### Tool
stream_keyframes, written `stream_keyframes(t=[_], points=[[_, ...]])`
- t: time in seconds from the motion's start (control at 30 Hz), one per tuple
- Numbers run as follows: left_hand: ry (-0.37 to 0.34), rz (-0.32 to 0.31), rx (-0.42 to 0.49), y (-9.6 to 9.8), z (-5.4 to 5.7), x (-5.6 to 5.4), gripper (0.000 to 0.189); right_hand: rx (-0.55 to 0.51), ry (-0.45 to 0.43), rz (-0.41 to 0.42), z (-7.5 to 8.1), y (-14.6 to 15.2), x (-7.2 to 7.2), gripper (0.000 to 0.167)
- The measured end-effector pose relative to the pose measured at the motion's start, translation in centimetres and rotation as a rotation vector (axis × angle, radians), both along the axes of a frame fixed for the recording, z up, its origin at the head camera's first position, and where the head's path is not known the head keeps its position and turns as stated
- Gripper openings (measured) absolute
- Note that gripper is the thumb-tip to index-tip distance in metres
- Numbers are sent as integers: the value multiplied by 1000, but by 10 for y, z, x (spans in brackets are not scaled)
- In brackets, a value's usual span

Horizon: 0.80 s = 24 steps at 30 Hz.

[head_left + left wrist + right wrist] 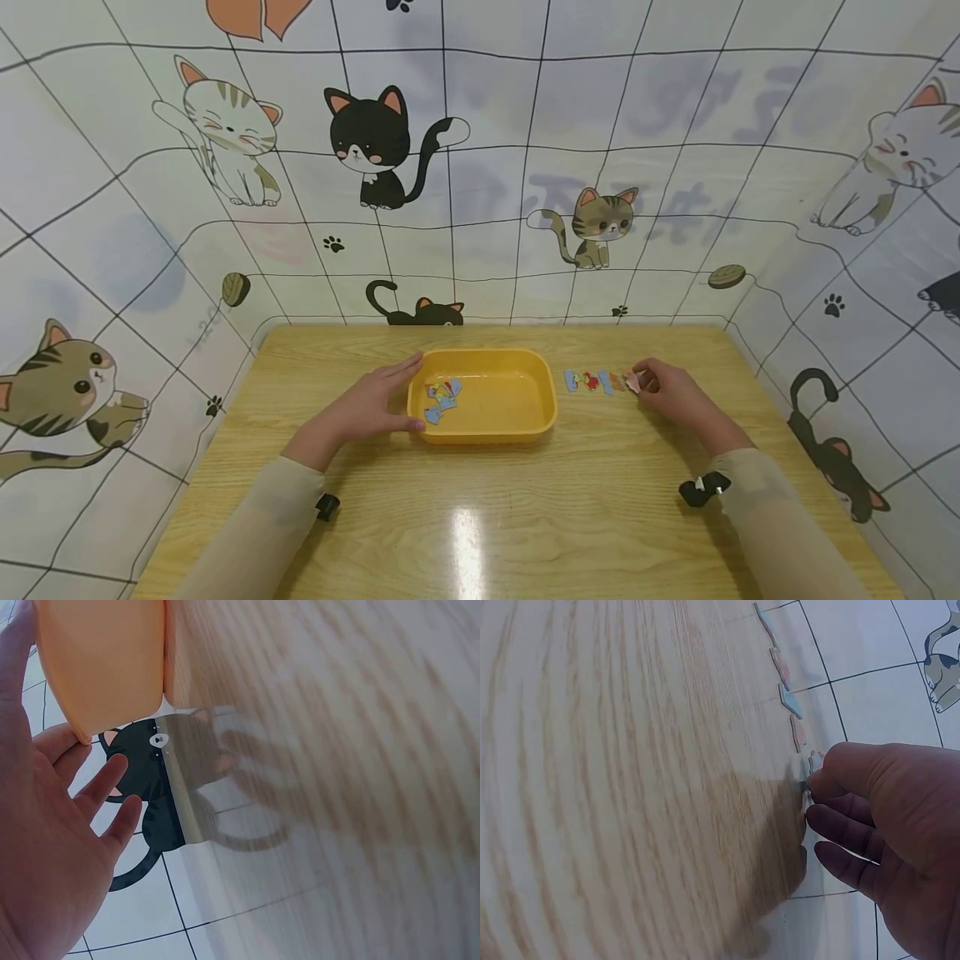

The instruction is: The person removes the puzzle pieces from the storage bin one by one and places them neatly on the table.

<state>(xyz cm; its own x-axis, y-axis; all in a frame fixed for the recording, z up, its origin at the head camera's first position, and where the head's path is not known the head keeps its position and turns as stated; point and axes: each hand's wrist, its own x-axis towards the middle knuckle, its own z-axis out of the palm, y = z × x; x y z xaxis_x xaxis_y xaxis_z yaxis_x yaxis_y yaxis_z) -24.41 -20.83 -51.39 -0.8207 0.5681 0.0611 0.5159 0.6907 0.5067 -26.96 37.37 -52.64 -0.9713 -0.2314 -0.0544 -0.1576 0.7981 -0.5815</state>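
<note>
My left hand [378,404] is spread against the left end of a yellow tray [487,435], thumb at the near corner and fingertips at the far one. In the left wrist view, the fingers [105,787] look loosely extended beside the tray wall [105,660]. Several small jigsaw puzzle pieces [442,400] lie at the tray's left side. To the right of the tray, a row of puzzle pieces [591,381] lies on the table. At that row's right end my right hand [671,396] pinches a puzzle piece [633,382] between thumb and index finger, its underside hidden.
The wooden table [510,517] meets a wall covering [495,183] printed with cartoon cats at its back and sides. Light glares off the tabletop near the front. A black wrist device [705,489] sits at the right sleeve, another [327,507] at the left.
</note>
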Motion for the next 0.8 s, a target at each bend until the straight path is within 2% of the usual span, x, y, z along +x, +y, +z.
stream_keyframes(t=[0.47,0.8], points=[[-13,5,0,-1,-1,-1,117,40,-37,26,2,-5,-5,37],[-18,9,2,0,-1,0,118,22,-55,59,3,-1,-6,39]])
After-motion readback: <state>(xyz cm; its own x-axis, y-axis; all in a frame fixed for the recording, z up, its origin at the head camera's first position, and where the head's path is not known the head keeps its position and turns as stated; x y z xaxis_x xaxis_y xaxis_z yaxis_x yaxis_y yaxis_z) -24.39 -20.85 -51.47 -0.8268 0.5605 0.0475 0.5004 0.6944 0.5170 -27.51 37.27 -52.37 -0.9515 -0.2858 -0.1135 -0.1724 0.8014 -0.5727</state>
